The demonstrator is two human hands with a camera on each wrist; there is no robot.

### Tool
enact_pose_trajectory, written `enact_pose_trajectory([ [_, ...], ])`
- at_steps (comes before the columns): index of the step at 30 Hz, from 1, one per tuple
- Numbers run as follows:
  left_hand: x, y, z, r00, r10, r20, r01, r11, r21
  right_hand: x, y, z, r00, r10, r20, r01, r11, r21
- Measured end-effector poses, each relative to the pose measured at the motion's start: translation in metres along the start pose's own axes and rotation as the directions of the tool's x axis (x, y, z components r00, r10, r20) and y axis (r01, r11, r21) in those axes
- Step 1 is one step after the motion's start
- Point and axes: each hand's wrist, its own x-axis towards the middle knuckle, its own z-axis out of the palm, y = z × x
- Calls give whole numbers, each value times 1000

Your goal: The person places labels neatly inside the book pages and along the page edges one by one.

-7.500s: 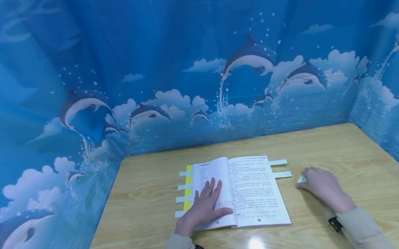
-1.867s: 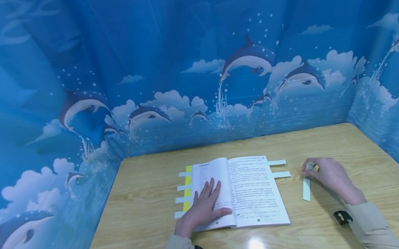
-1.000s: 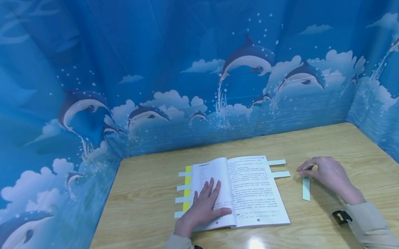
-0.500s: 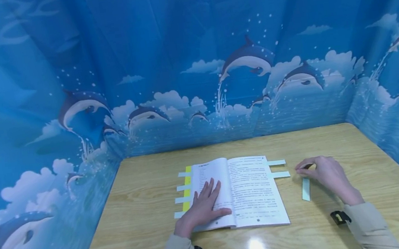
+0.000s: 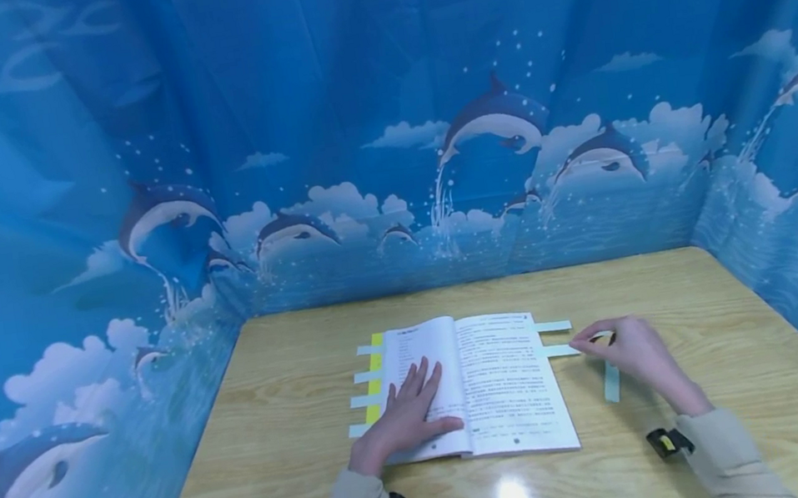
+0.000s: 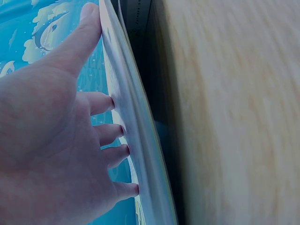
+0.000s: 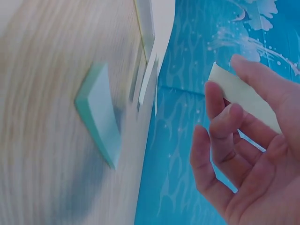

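Note:
An open book (image 5: 511, 386) lies on the table, with text printed on its pages. My left hand (image 5: 413, 415) rests spread on the left page; in the left wrist view its fingertips touch the paper. To the right of the book, my right hand (image 5: 635, 352) is raised and pinches a pale green sticky note strip (image 7: 246, 96) between thumb and fingers. Under and beside this hand, a narrow pad of sticky notes (image 5: 612, 383) lies on the table; the right wrist view shows the pad's thickness. In the head view the fingertips overlap the end of the lower right tab (image 5: 558, 351).
Pale sticky tabs (image 5: 366, 377) stick out from the book's left side over a yellow strip (image 5: 375, 412). An upper tab (image 5: 553, 326) projects from the right page. The wooden table (image 5: 310, 496) is backed by a blue dolphin curtain (image 5: 352, 120).
My right hand has peeled a strip off the sticky note pad and moved left toward the book. The pad stays on the table. My left hand stays on the page.

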Motion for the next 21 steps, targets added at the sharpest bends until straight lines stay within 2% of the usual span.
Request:
enact_pose_trajectory([
  [10, 0, -2, 1, 1000, 6, -4, -6, 1000, -1, -3, -10, 14, 999, -36, -11, 37, 998, 51],
  [16, 0, 0, 1, 1000, 4, -3, -4, 1000, -3, -3, -15, 22, 1000, -6, -20, 8, 997, 75],
  [21, 0, 0, 0, 1000, 5, -4, -5, 1000, 0, -3, -19, 29, 999, 43, 21, -46, 992, 119],
])
